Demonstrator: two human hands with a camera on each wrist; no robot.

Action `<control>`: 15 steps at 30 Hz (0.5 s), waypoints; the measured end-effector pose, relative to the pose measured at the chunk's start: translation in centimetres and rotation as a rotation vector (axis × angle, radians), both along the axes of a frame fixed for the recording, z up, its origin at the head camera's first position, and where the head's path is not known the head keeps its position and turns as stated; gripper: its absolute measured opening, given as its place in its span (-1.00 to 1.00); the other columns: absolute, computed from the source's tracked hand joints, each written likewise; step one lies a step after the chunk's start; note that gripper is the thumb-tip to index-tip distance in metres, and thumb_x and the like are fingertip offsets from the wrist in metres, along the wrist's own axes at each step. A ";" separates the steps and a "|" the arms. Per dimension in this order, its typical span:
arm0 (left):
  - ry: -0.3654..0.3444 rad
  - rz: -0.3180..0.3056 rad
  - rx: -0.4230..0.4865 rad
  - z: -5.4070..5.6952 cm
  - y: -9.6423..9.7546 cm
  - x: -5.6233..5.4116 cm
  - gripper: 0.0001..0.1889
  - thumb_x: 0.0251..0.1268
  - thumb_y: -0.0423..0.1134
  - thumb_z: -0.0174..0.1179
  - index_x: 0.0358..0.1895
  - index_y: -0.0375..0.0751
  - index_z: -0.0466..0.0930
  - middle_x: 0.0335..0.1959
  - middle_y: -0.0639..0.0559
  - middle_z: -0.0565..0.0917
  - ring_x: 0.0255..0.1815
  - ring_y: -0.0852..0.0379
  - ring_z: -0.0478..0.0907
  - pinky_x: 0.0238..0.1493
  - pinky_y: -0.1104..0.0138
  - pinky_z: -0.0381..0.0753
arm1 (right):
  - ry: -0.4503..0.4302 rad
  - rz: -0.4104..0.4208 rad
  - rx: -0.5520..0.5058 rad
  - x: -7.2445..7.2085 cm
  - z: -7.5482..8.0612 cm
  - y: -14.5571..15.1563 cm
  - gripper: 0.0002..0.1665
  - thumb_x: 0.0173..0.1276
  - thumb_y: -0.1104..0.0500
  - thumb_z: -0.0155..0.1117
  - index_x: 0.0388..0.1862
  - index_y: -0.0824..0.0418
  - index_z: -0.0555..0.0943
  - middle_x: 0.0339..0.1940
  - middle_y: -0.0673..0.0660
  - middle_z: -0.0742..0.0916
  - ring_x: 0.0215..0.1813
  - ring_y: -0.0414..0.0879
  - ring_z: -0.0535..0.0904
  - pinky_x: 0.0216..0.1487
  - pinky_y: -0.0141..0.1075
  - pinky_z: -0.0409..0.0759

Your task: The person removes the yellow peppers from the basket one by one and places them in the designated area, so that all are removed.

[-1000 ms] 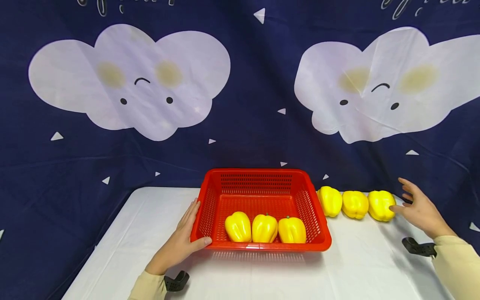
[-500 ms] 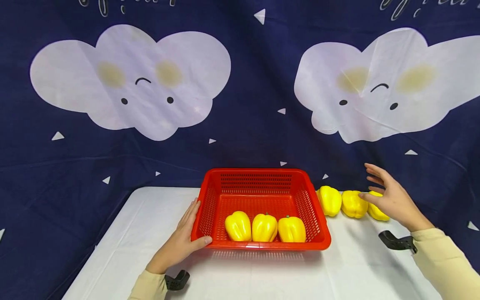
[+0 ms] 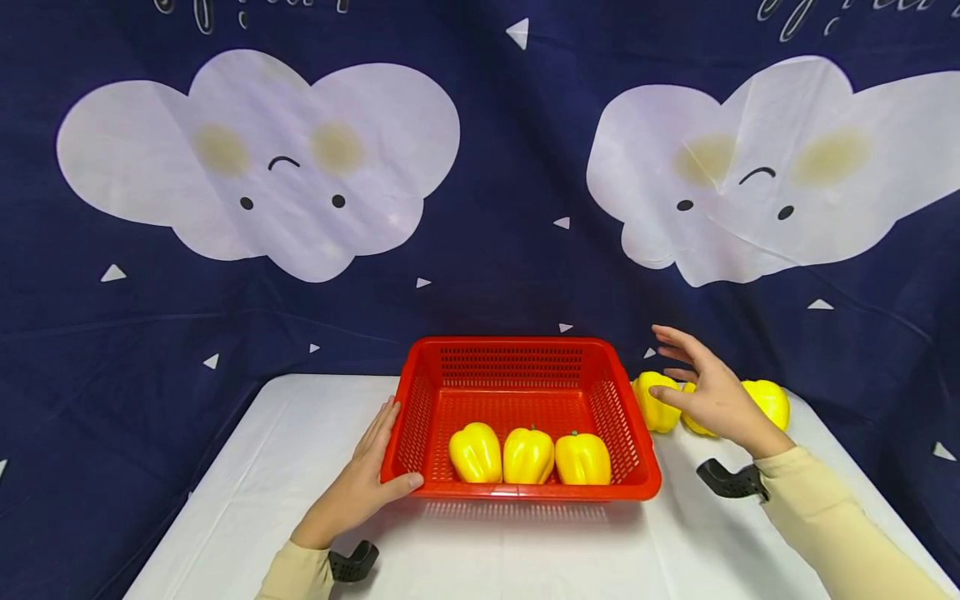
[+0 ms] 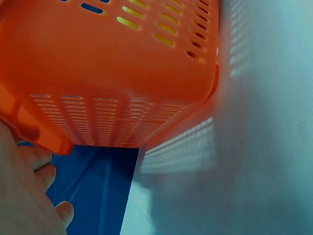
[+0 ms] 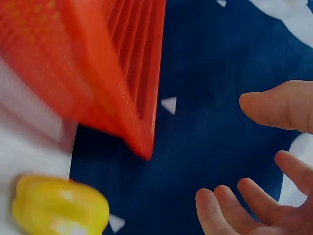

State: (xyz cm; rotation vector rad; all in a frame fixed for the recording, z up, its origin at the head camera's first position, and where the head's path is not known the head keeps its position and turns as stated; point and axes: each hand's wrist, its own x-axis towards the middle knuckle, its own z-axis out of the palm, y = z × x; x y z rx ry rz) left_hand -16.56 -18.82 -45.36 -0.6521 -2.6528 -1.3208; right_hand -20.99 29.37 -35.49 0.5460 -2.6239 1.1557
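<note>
A red perforated basket [image 3: 525,490] contains three yellow bell peppers, among them the middle pepper [image 3: 528,457], lined up along its near side. My left hand [image 3: 358,485] rests against the basket's left side with fairly straight fingers, its thumb lying on the near rim. The left wrist view catches those fingertips beside the basket's corner. Over the outside row of three yellow bell peppers hovers my right hand [image 3: 716,400], fingers spread and holding nothing. It partly covers the left pepper [image 3: 654,408] and hides most of the middle one. The right pepper [image 3: 768,403] shows behind the wrist.
The basket and outside peppers share a white-covered table [image 3: 300,442]. Behind its far edge hangs a dark blue cloth [image 3: 517,275] printed with clouds. The basket's right wall [image 3: 618,412] stands close to the left outside pepper.
My right hand has moved left across the outside peppers, from the right one towards the left one. The left hand, basket and peppers have stayed in place.
</note>
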 end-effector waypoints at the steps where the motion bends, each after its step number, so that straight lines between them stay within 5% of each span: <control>1: 0.001 -0.001 0.000 0.0 0.0 0.0 0.09 0.20 -0.03 0.39 0.64 -0.20 -0.16 0.66 -0.08 -0.17 0.62 -0.22 -0.18 0.39 -0.40 0.00 | -0.006 0.010 -0.011 -0.1 0.0 -0.4 -0.03 0.24 0.33 0.46 0.57 0.21 0.20 0.50 0.29 0.36 0.37 0.26 0.39 0.18 -0.45 0.53; 7: 0.001 -0.001 -0.003 -0.1 -0.1 0.0 0.09 0.21 -0.03 0.39 0.64 -0.19 -0.17 0.66 -0.06 -0.18 0.62 -0.21 -0.19 0.39 -0.40 -0.02 | -0.055 0.064 -0.062 -0.7 -0.2 -3.1 -0.06 0.26 0.31 0.45 0.56 0.18 0.21 0.50 0.21 0.37 0.39 0.21 0.40 0.25 0.05 0.49; 15: 0.001 -0.003 -0.004 -0.1 -0.1 0.0 0.09 0.21 -0.03 0.38 0.64 -0.20 -0.17 0.66 -0.06 -0.19 0.62 -0.22 -0.21 0.38 -0.41 -0.02 | -0.145 0.132 -0.118 -1.3 -0.6 -6.3 -0.05 0.27 0.32 0.43 0.57 0.10 0.20 0.48 0.27 0.39 0.41 0.27 0.38 0.28 0.17 0.46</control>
